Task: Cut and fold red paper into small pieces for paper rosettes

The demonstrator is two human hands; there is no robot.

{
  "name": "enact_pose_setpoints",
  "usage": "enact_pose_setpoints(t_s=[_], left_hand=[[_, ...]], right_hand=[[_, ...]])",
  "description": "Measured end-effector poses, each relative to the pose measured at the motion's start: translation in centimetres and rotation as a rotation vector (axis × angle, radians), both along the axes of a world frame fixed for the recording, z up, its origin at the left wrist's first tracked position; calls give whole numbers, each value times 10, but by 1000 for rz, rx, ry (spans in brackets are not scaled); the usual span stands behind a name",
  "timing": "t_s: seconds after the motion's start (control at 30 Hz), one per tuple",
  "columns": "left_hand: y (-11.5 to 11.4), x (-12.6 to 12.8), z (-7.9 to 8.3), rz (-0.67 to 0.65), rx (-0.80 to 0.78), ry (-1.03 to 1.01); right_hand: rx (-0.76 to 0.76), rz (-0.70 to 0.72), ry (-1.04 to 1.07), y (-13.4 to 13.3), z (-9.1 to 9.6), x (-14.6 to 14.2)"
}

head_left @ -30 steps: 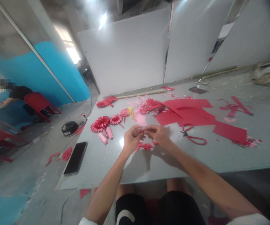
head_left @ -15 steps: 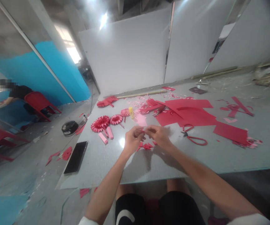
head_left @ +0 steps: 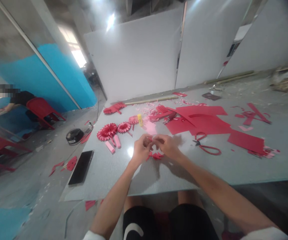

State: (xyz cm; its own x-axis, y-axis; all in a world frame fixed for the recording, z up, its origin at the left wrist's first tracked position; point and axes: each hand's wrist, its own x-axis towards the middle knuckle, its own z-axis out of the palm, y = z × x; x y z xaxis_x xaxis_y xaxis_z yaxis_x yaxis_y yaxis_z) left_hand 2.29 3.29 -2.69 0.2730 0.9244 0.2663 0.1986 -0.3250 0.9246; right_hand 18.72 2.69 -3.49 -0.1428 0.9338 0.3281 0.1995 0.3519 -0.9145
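From my remote seat I saw the left hand [head_left: 142,150] and right hand [head_left: 167,146] closer than before, their fingertips [head_left: 151,137] pressed together, apparently pinching a tiny red paper scrap [head_left: 149,137], hard to make out. Small red paper triangles [head_left: 156,155] lay bunched tighter below, on the grey table [head_left: 109,180].

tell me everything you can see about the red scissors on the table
The scissors lie flat on the grey table top, untouched, to the right of the right hand. They have two thin, elongated red loop handles that look like plastic, and short dark metal blades pointing left, apparently closed. A red paper sheet lies nearby.
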Motion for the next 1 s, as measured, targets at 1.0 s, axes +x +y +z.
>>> enact_pose_setpoints(t_s=[1.0], left_hand=[[-3,3,1,-54,-70,-31]], right_hand=[[-161,-50,142,-1,4,-1]])
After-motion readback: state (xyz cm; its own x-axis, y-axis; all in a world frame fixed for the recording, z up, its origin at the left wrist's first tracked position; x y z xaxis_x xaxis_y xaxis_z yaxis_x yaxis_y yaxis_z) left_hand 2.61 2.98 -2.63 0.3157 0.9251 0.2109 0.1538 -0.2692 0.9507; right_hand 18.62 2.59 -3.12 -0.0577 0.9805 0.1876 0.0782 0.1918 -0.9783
